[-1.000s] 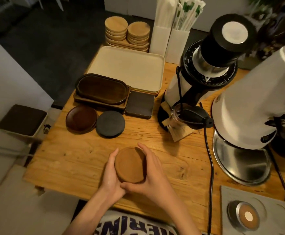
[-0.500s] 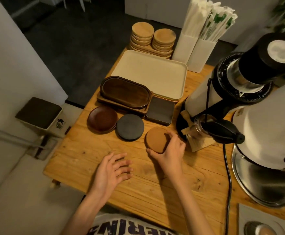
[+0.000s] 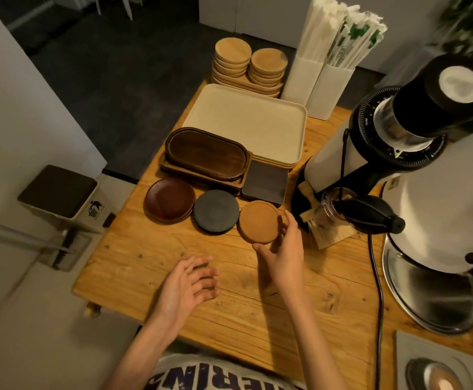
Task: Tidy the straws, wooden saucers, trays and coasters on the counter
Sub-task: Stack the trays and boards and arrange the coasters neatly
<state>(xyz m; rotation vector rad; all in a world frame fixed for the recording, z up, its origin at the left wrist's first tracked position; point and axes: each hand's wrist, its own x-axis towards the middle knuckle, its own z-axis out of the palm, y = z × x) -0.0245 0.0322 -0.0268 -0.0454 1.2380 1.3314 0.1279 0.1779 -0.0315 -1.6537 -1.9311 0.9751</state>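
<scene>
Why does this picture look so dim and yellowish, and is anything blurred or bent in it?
Head view: low, warm light, the floor nearly black; the left hand and the plant in the top right corner are smeared; the wide lens bows the counter; glare on the grinder's white lid; the right hand gripping the cork coaster looks sharp.

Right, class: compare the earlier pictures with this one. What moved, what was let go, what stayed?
The tan coaster moved from the near edge of the counter back to beside the black coaster. The left hand let go and hovers open; the right hand grips it alone. Trays, saucers and straws stayed put.
</scene>
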